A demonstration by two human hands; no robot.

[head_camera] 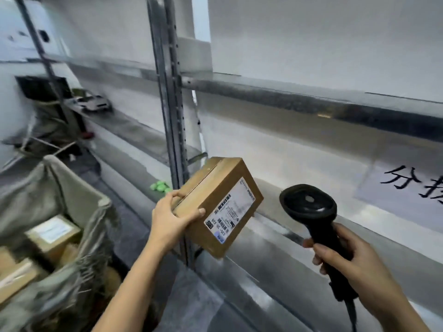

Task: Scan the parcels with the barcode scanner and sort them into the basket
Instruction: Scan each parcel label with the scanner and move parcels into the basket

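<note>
parcel (211, 188): brown cardboard box, seam running along the upper face. White shipping label (231, 207) covers most of the face toward the camera, with barcode strips, a small square code and a blue mark at its lower corner. The print is too small to read. The box is held in the air, tilted, label end to the right. It sits in front of the shelf upright (171, 104) and over the lower shelf's front edge.

left hand (172, 219): grips the box's near left corner, thumb flat on the labelled face, fingers curled over the top edge. Its forearm comes up from bottom centre.

right hand (352, 267): wrapped round the handle of the black barcode scanner (309, 207), index finger out along the handle's front. The scanner head is up, its back to the camera, so the scan window is not visible. The head is just right of the parcel and apart from it. The cable (351, 315) drops off the bottom edge.

Around:
- grey fabric basket (79, 188) at lower left, well below the held box, with labelled boxes (52, 230) inside, blurred
- metal shelf rail (287, 97) across the back
- paper sign (407, 185) with black characters to the right of the scanner
- green item (159, 186) on the shelf, just beyond the left hand
- the upright stands directly behind the parcel
</note>
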